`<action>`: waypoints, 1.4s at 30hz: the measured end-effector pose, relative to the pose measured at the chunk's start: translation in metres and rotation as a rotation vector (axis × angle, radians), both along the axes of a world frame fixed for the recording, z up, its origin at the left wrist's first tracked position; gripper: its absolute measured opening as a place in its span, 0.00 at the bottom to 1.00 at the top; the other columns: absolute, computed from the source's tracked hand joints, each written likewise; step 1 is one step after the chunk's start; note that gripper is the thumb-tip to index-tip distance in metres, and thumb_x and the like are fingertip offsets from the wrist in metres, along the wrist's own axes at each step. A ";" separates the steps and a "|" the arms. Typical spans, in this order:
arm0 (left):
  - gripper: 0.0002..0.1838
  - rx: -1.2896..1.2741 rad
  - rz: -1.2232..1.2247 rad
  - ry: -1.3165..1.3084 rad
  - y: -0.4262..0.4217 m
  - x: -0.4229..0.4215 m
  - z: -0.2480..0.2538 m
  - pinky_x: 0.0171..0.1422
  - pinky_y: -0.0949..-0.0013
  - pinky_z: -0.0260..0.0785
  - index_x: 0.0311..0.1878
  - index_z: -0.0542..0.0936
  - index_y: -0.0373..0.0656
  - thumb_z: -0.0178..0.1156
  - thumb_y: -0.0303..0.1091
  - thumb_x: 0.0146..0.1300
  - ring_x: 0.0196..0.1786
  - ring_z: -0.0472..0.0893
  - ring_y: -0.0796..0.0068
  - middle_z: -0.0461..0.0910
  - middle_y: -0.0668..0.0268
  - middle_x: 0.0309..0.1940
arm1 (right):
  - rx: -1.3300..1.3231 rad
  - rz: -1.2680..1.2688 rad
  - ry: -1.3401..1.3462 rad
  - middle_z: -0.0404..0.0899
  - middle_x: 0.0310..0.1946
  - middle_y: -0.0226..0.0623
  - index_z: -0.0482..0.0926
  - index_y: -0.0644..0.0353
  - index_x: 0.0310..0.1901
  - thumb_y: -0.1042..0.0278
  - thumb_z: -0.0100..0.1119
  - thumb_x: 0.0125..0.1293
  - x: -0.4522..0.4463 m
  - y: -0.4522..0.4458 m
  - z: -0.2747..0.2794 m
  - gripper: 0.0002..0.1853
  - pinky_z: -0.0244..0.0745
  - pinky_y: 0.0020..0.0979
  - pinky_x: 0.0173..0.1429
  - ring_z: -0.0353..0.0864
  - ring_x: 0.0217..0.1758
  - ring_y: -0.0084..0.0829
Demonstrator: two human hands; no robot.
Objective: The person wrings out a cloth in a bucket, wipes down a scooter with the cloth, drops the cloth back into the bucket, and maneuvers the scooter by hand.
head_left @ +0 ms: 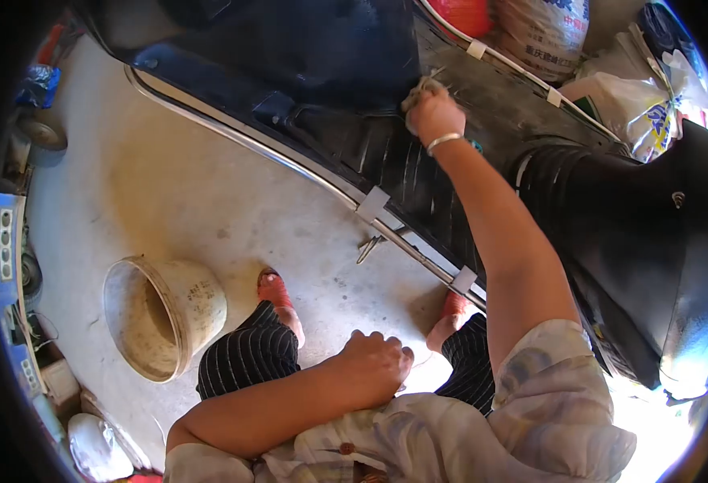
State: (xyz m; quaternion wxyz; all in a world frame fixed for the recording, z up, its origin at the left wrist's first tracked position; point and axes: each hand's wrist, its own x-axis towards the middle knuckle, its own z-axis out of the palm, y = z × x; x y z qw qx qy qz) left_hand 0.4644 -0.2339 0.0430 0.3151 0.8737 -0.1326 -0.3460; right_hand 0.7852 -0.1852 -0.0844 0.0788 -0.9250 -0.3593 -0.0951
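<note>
My right hand (437, 117), with a bracelet at the wrist, is closed around a crumpled greyish-brown cloth (424, 87). It presses the cloth near the edge of the ribbed black footboard (386, 153) of a vehicle, beside a dark glossy panel (289, 48). Close to my body, above my knees, my left hand (370, 366) is curled into a fist, and its palm side is hidden. A metal rail (322, 181) with grey brackets runs along the near side of the footboard. The black seat part (627, 209) stands to the right of my arm.
A dirty white bucket (205, 302) lies tipped or tilted on the concrete floor (152, 201), left of my feet. Printed sacks (539, 36) and plastic bags (652, 113) sit beyond the far rail. Along the left edge are wheels (41, 133) and a blue-and-white power strip (5, 241).
</note>
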 end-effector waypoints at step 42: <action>0.15 -0.111 0.103 -0.026 0.002 -0.012 -0.009 0.37 0.57 0.69 0.38 0.72 0.37 0.53 0.39 0.53 0.38 0.77 0.56 0.75 0.54 0.34 | -0.169 -0.482 0.083 0.69 0.45 0.47 0.70 0.54 0.45 0.66 0.46 0.58 0.047 -0.094 0.039 0.12 0.74 0.39 0.42 0.77 0.42 0.44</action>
